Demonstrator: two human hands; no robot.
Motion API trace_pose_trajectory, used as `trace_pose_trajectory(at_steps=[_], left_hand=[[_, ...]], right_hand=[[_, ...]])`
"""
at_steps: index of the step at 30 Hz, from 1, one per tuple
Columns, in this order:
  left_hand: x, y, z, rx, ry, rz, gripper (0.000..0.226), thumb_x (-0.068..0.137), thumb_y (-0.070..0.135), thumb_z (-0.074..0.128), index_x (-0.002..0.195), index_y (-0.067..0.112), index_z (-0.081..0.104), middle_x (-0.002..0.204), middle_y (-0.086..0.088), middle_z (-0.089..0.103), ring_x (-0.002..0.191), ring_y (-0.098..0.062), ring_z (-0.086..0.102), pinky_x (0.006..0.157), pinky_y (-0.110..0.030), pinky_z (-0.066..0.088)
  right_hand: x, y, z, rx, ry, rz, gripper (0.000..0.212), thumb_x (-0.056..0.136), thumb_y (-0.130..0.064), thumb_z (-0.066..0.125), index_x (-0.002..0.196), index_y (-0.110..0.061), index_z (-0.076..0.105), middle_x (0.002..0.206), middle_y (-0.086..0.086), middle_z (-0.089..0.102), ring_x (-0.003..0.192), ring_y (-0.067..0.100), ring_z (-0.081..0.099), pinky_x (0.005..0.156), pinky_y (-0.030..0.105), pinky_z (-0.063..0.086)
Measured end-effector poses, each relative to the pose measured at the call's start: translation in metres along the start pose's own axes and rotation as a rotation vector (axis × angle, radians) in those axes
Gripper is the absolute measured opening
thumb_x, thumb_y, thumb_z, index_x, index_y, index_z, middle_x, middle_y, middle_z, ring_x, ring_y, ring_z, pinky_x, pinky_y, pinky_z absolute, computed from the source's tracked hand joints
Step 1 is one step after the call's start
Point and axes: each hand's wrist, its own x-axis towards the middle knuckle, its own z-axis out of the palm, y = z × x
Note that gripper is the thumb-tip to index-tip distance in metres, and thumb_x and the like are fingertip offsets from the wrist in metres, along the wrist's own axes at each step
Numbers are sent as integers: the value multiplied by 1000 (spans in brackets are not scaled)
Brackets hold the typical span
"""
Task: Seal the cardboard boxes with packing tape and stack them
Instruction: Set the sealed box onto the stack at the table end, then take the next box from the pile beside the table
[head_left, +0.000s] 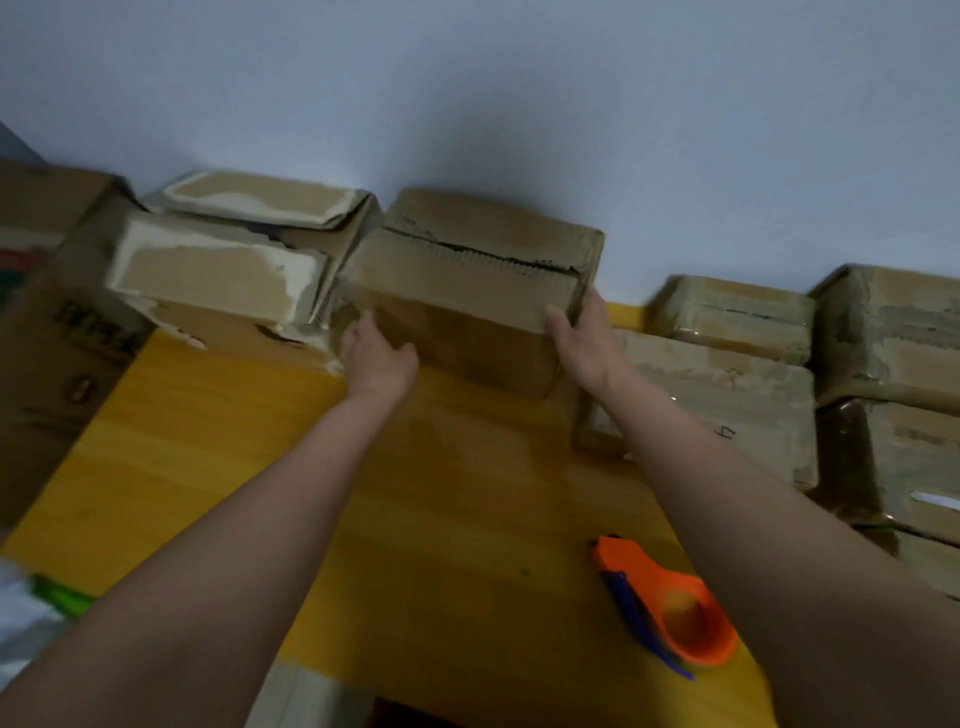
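Hands: left hand lies with relaxed fingers against the near left face of a worn brown cardboard box; right hand presses flat on its right end, thumb on the front. Neither hand curls round anything; the box sits squeezed between them.
Held box: far side of the yellow wooden desk, by the pale wall, apparently resting on another box below, though the picture is too blurred to be sure. Its top seam shows as a dark gap with no tape I can make out, so I judge it unsealed.
Tool: orange plastic tape dispenser with blue handle lies untouched near the desk's right near edge, well apart from both hands.
Left neighbours: two torn, white-patched cardboard boxes just beside the held one, flaps loose; likely waiting.
Right stack: glossy taped cardboard boxes piled at the desk's right edge; these look finished.
Progress: partway, by my reading. Several are sealed and stacked; at least three are left to tape.
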Motion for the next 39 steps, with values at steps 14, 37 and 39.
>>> trace_pose_trajectory(at_steps=[14, 37, 39], left_hand=[[69, -4, -58, -178, -303, 114, 85, 97, 21, 56, 155, 27, -5, 162, 4, -12, 149, -23, -1, 119, -45, 14], [-72, -150, -125, 207, -130, 194, 27, 104, 35, 35, 121, 20, 49, 109, -2, 38, 90, -20, 48, 74, -33, 40], [-92, -163, -128, 217, -132, 203, 24, 103, 35, 37, 117, 19, 47, 112, -2, 39, 91, -19, 49, 73, -33, 40]], right_hand=[[-11, -10, 62, 185, 302, 224, 41, 100, -19, 42, 140, -12, 39, 138, 8, 49, 126, 27, 46, 100, 38, 40], [-199, 10, 109, 80, 466, 358, 38, 96, -33, 52, 123, -6, 50, 113, 5, 55, 105, 27, 51, 84, 36, 40], [-214, 15, 105, -12, 468, 410, 45, 92, -46, 53, 114, -7, 52, 107, 8, 58, 101, 31, 55, 81, 42, 44]])
